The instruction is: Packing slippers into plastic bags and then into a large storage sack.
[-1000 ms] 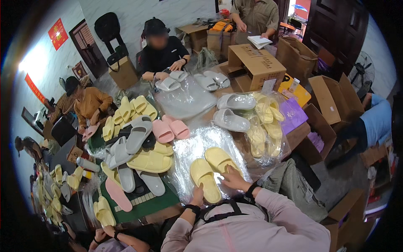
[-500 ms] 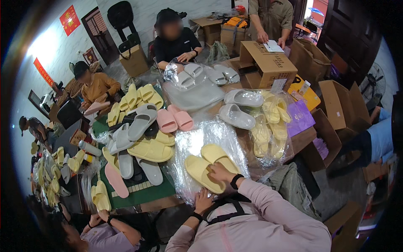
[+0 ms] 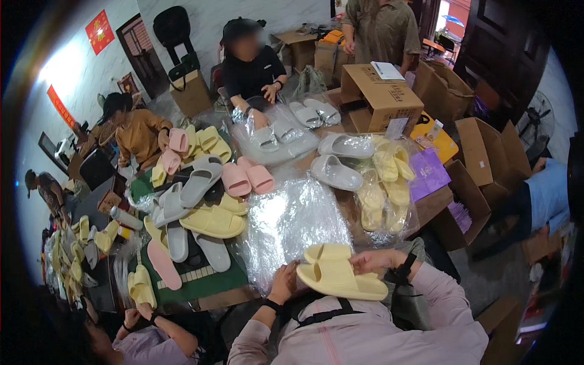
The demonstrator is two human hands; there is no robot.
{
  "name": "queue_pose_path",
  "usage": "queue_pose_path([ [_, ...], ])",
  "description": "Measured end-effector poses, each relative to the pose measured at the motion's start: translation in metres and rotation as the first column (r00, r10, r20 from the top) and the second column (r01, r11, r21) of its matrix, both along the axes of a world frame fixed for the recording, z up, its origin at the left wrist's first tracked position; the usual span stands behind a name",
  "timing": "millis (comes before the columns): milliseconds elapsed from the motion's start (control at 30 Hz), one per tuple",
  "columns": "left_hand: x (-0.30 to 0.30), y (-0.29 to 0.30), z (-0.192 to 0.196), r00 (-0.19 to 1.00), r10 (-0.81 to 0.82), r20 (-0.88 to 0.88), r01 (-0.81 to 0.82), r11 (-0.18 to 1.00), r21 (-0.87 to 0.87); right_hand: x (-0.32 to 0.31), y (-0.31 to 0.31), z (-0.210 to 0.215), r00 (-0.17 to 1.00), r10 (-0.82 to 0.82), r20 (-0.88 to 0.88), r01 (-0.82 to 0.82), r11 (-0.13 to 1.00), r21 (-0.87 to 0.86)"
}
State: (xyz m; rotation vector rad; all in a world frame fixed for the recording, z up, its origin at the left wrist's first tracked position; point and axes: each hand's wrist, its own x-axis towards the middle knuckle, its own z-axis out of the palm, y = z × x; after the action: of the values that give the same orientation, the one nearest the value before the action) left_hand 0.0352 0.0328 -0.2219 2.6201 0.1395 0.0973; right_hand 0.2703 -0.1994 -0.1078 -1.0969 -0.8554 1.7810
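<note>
A pair of pale yellow slippers (image 3: 340,280) is lifted over the near table edge, close to my chest. My right hand (image 3: 372,261) grips the pair from the right, its fingers round the upper slipper. My left hand (image 3: 284,283) is at the near edge of a stack of clear plastic bags (image 3: 292,213), beside the slippers' left end. Its fingers are curled, and what they pinch, if anything, is hidden.
Loose grey, yellow and pink slippers (image 3: 213,220) cover the table's left side. Bagged yellow slippers (image 3: 383,182) and grey slippers (image 3: 340,159) lie to the right. An open cardboard box (image 3: 389,100) stands at the far right. Co-workers (image 3: 255,67) sit around.
The yellow slippers have come up off the plastic bags toward me and to the right, turned sideways. Across the table, a person's hand reaches onto bagged grey slippers. The standing person's hands left the box.
</note>
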Motion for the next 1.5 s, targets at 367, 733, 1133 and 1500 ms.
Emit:
queue_pose_path([
  [367, 0.022, 0.001, 0.038, 0.867, 0.402, 0.293, -0.305, 0.895, -0.325, -0.024, 0.016, -0.030, 0.999, -0.038, 0.021, 0.041, 0.987, -0.153],
  [733, 0.032, -0.029, 0.075, 0.873, 0.409, 0.266, -0.314, 0.888, -0.335, -0.047, 0.058, -0.021, 0.356, -0.280, 0.891, 0.076, 0.959, 0.271],
  [1133, 0.035, -0.043, 0.124, 0.936, 0.223, 0.271, -0.064, 0.868, -0.493, -0.060, 0.117, -0.071, -0.007, -0.777, 0.630, 0.060, 0.628, 0.776],
  [1500, 0.016, -0.056, 0.229, 0.953, 0.269, 0.142, -0.145, 0.813, -0.564, -0.032, 0.174, -0.020, 0.006, -0.452, 0.892, -0.062, 0.890, 0.452],
])
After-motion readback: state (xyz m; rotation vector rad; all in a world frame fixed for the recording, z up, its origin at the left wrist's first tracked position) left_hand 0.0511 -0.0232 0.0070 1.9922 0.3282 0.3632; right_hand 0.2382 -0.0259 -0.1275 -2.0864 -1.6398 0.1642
